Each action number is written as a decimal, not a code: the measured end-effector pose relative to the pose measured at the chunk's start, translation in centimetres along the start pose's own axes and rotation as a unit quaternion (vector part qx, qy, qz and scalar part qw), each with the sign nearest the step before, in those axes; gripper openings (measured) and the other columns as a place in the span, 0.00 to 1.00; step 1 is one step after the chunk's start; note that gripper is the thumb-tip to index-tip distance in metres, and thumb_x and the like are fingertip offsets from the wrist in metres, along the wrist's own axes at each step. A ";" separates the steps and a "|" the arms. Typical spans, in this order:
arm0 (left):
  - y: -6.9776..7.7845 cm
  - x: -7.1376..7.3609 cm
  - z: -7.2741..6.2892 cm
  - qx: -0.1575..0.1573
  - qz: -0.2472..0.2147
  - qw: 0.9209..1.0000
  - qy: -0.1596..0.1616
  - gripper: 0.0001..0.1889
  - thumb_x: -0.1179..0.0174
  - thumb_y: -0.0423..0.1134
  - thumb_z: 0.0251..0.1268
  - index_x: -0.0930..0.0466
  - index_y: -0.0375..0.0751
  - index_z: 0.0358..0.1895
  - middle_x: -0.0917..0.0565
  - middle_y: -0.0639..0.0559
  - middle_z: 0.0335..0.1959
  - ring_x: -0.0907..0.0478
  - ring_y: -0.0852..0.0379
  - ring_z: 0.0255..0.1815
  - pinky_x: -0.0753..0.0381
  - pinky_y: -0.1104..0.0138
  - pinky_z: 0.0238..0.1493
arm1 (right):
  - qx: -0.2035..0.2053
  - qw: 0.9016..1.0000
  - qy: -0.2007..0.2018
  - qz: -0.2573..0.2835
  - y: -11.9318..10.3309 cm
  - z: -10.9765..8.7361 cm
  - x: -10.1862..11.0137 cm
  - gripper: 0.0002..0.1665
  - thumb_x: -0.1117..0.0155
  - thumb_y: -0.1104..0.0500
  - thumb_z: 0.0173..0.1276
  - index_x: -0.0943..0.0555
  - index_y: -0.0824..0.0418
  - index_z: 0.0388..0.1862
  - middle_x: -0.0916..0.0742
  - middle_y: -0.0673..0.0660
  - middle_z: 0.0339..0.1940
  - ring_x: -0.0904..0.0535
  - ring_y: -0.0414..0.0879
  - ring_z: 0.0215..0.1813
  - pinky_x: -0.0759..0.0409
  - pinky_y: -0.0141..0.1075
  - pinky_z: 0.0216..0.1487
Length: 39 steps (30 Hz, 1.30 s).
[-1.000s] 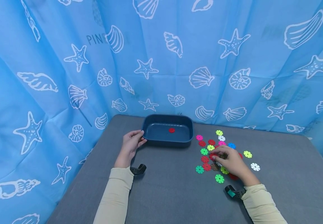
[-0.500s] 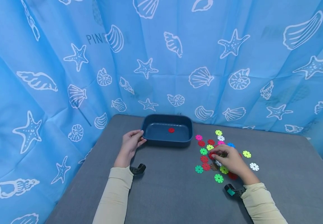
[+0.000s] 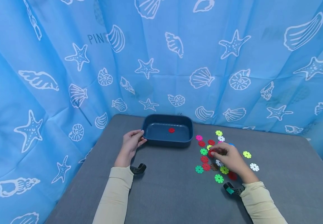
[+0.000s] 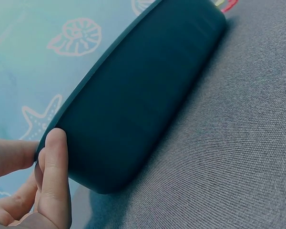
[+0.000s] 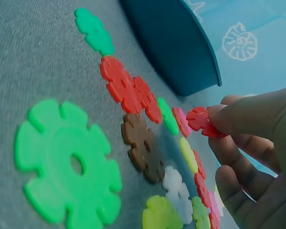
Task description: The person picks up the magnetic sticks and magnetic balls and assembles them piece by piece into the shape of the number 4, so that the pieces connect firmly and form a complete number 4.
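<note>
My left hand [image 3: 130,144] pinches the left end of a dark blue rectangular tub [image 3: 167,143], thumb at the rim and fingers against the outer wall. Inside the tub lies one red notched disc [image 3: 171,130]. My right hand [image 3: 229,156] is over the scattered discs on the right. Between thumb and fingers it pinches a red snowflake disc [image 5: 202,121], held above the others in the right wrist view. Below it lie a brown disc [image 5: 142,148], a large green disc [image 5: 47,162] and a white disc [image 5: 177,191].
Several more discs, among them a yellow one [image 3: 246,154] and a white one [image 3: 254,167], lie flat on the grey cloth [image 3: 167,186]. A blue shell-print curtain [image 3: 161,87] hangs behind the table and along its left side.
My right hand has risen slightly away from the table with the red snowflake disc between its fingertips, uncovering more of the white disc below. The left hand and tub stay put.
</note>
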State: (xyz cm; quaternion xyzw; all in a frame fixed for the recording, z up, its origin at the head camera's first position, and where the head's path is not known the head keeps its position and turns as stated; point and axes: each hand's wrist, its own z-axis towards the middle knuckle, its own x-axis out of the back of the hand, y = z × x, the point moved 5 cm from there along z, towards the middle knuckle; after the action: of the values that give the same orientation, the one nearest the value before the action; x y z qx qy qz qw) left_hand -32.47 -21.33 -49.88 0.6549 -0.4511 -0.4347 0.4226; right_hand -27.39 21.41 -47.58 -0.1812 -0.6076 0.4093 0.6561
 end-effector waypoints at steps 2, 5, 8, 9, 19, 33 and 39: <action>0.0 0.0 0.0 0.001 0.000 1.000 -0.001 0.18 0.35 0.42 0.78 0.20 0.37 0.63 0.22 0.37 0.58 0.18 0.56 0.44 0.09 0.69 0.52 | -0.003 1.000 0.003 0.003 -0.1 0.1 0.0 0.12 0.27 0.64 0.72 0.11 0.62 0.53 0.10 0.57 0.44 0.19 0.42 0.38 0.16 0.30 0.37; 0.0 -0.1 0.0 0.002 0.002 1.000 -0.001 0.19 0.35 0.43 0.78 0.20 0.37 0.63 0.22 0.37 0.57 0.18 0.56 0.44 0.09 0.69 0.52 | -0.001 1.000 0.007 0.010 -0.4 0.3 -0.1 0.12 0.27 0.63 0.73 0.11 0.62 0.53 0.10 0.57 0.46 0.17 0.42 0.40 0.15 0.30 0.41; 0.0 0.0 -0.1 0.003 0.001 1.000 0.000 0.19 0.35 0.42 0.78 0.20 0.37 0.64 0.22 0.37 0.57 0.18 0.56 0.44 0.09 0.69 0.52 | 0.005 1.000 0.013 0.015 -0.9 0.5 -0.1 0.11 0.27 0.61 0.74 0.11 0.61 0.53 0.09 0.57 0.46 0.16 0.42 0.41 0.14 0.29 0.43; 0.0 0.0 -0.1 0.004 0.002 1.000 0.001 0.19 0.35 0.43 0.79 0.20 0.37 0.64 0.22 0.37 0.57 0.18 0.56 0.44 0.09 0.69 0.52 | 0.006 1.000 0.015 0.016 -1.0 0.5 -0.2 0.11 0.27 0.60 0.74 0.11 0.61 0.53 0.09 0.56 0.46 0.16 0.42 0.42 0.15 0.29 0.43; 0.1 0.0 -0.1 0.001 0.002 1.000 0.003 0.19 0.34 0.43 0.78 0.20 0.37 0.63 0.21 0.37 0.56 0.18 0.56 0.43 0.09 0.69 0.51 | 0.002 0.998 0.043 0.034 -1.8 1.5 -0.3 0.12 0.28 0.60 0.75 0.11 0.62 0.54 0.09 0.59 0.44 0.17 0.41 0.39 0.16 0.28 0.41; 0.0 0.0 -0.1 -0.007 0.004 1.000 0.005 0.17 0.34 0.42 0.78 0.19 0.37 0.61 0.20 0.41 0.51 0.17 0.55 0.43 0.08 0.68 0.51 | -0.001 0.996 0.057 0.073 -3.3 2.7 -0.8 0.14 0.29 0.57 0.77 0.12 0.62 0.56 0.10 0.60 0.48 0.15 0.49 0.42 0.15 0.27 0.43; 0.0 -0.1 -0.1 -0.014 0.000 1.000 0.003 0.17 0.34 0.41 0.78 0.19 0.35 0.62 0.20 0.43 0.48 0.18 0.57 0.41 0.08 0.69 0.50 | 0.007 0.995 0.061 0.081 -4.0 3.5 -1.1 0.13 0.29 0.58 0.76 0.12 0.62 0.54 0.11 0.61 0.50 0.15 0.45 0.42 0.15 0.27 0.42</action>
State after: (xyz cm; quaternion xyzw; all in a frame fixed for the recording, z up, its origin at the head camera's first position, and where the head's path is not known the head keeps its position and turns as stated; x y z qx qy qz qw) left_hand -32.39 -21.18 -49.82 0.6500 -0.4436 -0.4393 0.4334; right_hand -29.32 17.29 -44.70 -0.2504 -0.5470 0.4536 0.6576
